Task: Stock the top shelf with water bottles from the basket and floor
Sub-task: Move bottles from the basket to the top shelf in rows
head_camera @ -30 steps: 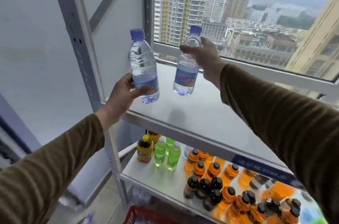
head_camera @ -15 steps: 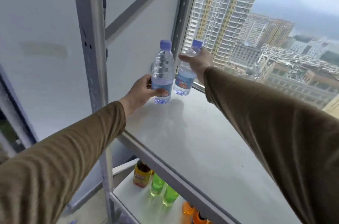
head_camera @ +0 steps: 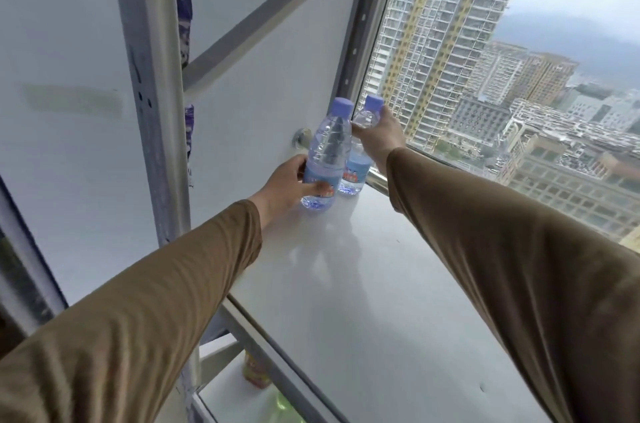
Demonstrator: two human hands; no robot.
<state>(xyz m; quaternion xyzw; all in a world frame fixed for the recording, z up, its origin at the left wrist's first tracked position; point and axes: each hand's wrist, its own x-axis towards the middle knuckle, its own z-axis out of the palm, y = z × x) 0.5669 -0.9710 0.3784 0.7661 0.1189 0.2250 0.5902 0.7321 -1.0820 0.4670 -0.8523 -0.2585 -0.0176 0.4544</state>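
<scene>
Two clear water bottles with purple caps and blue labels stand upright at the far left corner of the white top shelf point(head_camera: 363, 284). My left hand point(head_camera: 287, 185) grips the nearer bottle point(head_camera: 327, 152) low on its label, its base on the shelf. My right hand point(head_camera: 381, 137) holds the farther bottle point(head_camera: 356, 169) around its neck from above; that bottle sits just behind and to the right of the first, touching it.
A grey shelf upright point(head_camera: 152, 93) rises at the left, with a diagonal brace behind it. A large window point(head_camera: 519, 76) runs along the back right. On the lower shelf an orange bottle point(head_camera: 254, 372) and a green bottle point(head_camera: 284, 402) show below the top shelf's front edge.
Both hands carried the bottles forward and down from above the shelf's front to its back left corner, where the bottles now rest on the surface. The view has tilted upward.
</scene>
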